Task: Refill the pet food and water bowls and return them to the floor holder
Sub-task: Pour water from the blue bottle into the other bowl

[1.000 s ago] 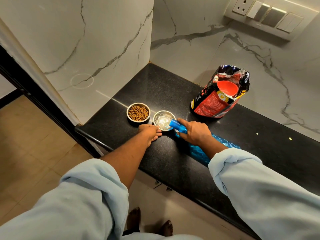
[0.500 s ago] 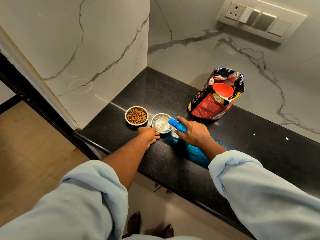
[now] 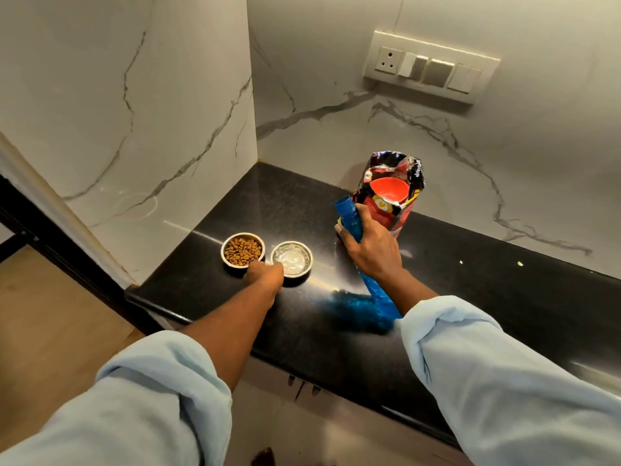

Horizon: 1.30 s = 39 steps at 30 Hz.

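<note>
Blue bottle (image 3: 349,215) gripped in right hand (image 3: 373,252) fingers (image 3: 346,242), apart from water bowl (image 3: 291,258).

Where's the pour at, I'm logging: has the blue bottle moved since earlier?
Yes: the blue bottle swung off the water bowl, right toward the food bag.

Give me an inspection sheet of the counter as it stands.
Surface: black counter, glossy.
Job's things: food bowl full of kibble; water bowl beside it, seemingly holding water; blue bottle tilted, mouth up; open food bag standing, orange scoop inside.
Clutter: two pale crumbs at right.
Hands: left hand at the bowls' near rims, grip unclear; right hand grips the bottle.
Cables: nothing seen.
Surroundings: marble walls, switch panel, tiled floor at left.
</note>
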Available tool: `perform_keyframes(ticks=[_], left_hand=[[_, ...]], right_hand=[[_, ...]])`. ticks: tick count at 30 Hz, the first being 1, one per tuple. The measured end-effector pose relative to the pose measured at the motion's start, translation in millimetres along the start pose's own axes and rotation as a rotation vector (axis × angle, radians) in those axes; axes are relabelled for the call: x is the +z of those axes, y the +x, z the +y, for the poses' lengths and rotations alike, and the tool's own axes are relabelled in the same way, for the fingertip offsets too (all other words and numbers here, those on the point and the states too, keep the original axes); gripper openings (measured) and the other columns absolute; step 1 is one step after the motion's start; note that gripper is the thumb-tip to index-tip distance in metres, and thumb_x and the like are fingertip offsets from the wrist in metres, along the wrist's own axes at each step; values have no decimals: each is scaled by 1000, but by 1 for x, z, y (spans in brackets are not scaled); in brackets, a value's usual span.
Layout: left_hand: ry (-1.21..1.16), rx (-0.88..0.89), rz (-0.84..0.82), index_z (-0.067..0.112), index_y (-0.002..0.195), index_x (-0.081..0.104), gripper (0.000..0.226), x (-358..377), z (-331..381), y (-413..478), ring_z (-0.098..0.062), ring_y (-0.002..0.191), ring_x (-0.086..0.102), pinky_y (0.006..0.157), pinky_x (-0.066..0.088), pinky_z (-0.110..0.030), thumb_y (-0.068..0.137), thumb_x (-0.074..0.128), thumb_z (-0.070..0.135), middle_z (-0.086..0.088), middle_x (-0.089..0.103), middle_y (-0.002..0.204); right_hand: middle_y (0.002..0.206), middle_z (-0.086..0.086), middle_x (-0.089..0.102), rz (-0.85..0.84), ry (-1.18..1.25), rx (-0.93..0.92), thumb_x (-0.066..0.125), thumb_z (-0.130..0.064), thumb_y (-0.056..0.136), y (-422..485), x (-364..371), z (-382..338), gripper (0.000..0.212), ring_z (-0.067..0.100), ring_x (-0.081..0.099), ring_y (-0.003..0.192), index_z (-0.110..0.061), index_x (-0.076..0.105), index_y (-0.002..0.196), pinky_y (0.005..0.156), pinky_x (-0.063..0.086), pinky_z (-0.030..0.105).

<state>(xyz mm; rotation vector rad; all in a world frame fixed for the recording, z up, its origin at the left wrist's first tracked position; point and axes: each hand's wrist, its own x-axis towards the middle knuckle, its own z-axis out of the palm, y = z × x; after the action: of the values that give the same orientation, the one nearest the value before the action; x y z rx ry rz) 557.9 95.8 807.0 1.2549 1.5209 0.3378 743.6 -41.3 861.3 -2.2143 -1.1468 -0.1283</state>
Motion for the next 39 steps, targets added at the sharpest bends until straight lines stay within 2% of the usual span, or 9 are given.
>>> perform_keyframes(ticks=[4,7,9,12,17,22,30,35,39], left_hand=[[16,82,9,15,101,67,16,8,23,-14,-36,107,73,99,59,-45,90,70,26,-18,76,112],[60,117,-23,9,118,71,32,18,39,-23,-38,109,74,99,59,-45,93,66,26,-18,75,120],[83,132,-35,11,122,70,36,28,46,-31,-38,110,73,96,59,-40,91,67,30,-16,75,121],[93,180,-41,15,101,72,22,44,52,-43,-33,103,71,90,56,-35,89,72,34,-13,77,107],[73,225,-110,17,82,60,22,68,60,-54,-32,89,77,87,59,-41,92,71,33,-10,72,78],[34,260,-159,18,79,53,25,83,63,-61,-36,90,78,71,47,-34,93,71,27,-7,63,65],[95,300,-239,18,80,55,27,101,70,-75,-30,88,78,72,52,-35,94,73,32,-5,68,72],[104,297,-240,17,81,55,26,101,68,-75,-32,92,78,73,50,-36,94,72,31,-6,68,73],[83,294,-208,18,80,54,27,91,68,-73,-32,90,78,74,51,-35,94,73,30,-7,70,74]], right_hand=[[99,-3,72,121,77,86,52,-68,99,-4,-21,9,52,32,71,91,-39,42,140,74,40,34],[93,-5,66,193,127,119,55,-66,99,-10,-36,22,49,34,71,91,-36,44,137,72,44,35],[94,0,66,247,155,166,56,-66,99,-12,-48,32,50,35,70,90,-32,46,133,75,53,42],[101,2,69,320,156,225,57,-67,98,-14,-64,47,48,30,68,93,-30,49,127,84,56,48],[107,-3,67,383,212,324,64,-62,97,-14,-88,69,46,23,65,96,-29,51,127,80,48,34],[114,4,68,398,291,410,71,-53,96,-7,-108,88,50,19,63,99,-20,54,129,86,49,34],[114,-1,66,349,338,522,74,-50,93,-4,-113,95,45,22,66,105,-23,53,123,89,55,40],[134,4,60,278,227,679,79,-67,81,-29,-105,102,74,27,55,127,-26,49,135,107,50,52],[123,6,58,293,298,812,83,-72,72,-58,-85,99,81,26,59,115,-19,47,122,94,53,41]])
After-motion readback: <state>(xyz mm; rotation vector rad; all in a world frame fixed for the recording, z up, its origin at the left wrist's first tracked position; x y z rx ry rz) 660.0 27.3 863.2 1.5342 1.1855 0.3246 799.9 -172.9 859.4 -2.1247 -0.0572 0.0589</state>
